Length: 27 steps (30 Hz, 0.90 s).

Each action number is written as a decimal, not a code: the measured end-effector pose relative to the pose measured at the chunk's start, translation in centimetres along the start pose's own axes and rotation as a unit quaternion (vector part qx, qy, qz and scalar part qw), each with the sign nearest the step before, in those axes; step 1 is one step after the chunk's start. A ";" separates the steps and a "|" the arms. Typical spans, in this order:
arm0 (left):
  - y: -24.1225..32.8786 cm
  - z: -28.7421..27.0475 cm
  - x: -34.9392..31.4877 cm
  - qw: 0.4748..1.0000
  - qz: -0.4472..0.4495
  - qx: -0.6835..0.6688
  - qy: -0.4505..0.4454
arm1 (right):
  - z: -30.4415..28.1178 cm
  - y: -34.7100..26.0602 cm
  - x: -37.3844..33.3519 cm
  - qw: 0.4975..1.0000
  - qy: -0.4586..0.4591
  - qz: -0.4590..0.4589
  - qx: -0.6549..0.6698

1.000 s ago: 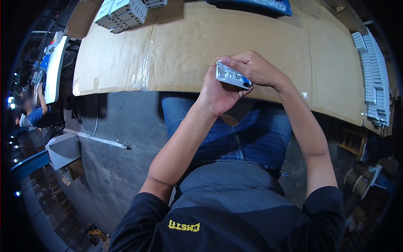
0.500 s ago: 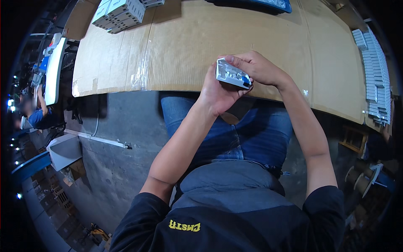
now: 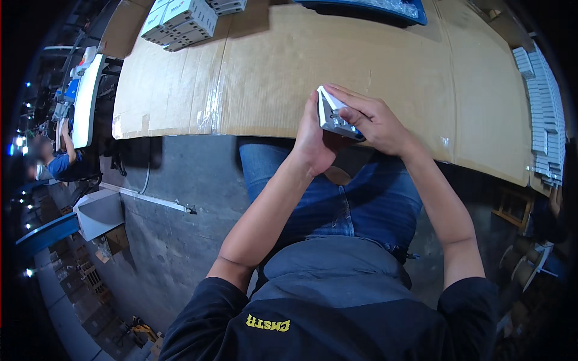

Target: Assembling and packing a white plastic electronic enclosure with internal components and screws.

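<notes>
Just over the near edge of the cardboard-covered table (image 3: pixel 271 90), both my hands hold a small white-and-grey printed box (image 3: pixel 329 120). My left hand (image 3: pixel 312 141) is closed around its left side and underside. On the right, my right hand (image 3: pixel 379 123) grips the box with its thumb bent over the printed face and the fingers along the far side. A white strip, a flap or side of the box, shows at the top between the hands. The box is tilted, and whether it is open or what it contains cannot be made out.
Stacked white boxes (image 3: pixel 180 23) stand at the far left of the table. A blue tray (image 3: pixel 421 15) with clear plastic packages lies at the far edge. More white boxes (image 3: pixel 545 114) are piled at the right. Another person (image 3: pixel 65 165) works at a white table (image 3: pixel 90 102) on the left.
The box has tilted, so a white strip now shows at its top and less of the printed face. My right hand has shifted, its thumb moving down across the face.
</notes>
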<state>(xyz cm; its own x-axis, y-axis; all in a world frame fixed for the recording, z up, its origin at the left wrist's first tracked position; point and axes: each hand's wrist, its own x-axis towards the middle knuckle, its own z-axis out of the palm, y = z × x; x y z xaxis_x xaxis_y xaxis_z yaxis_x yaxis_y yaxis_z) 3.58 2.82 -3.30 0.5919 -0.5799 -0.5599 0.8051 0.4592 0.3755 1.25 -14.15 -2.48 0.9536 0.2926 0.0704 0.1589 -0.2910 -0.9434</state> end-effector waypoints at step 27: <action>0.1 1.9 -3.0 0.956 0.160 0.239 -0.062 | 1.3 -0.9 -2.8 0.962 0.249 -0.010 0.113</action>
<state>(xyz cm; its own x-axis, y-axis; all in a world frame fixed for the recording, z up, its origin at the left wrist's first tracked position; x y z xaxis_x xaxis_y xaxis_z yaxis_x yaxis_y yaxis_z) 1.95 3.32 -0.19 0.7872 -0.5499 -0.2790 0.4906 0.2844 0.8237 -1.85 -13.50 -2.25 0.9642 -0.1917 0.1833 0.1733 -0.0677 -0.9825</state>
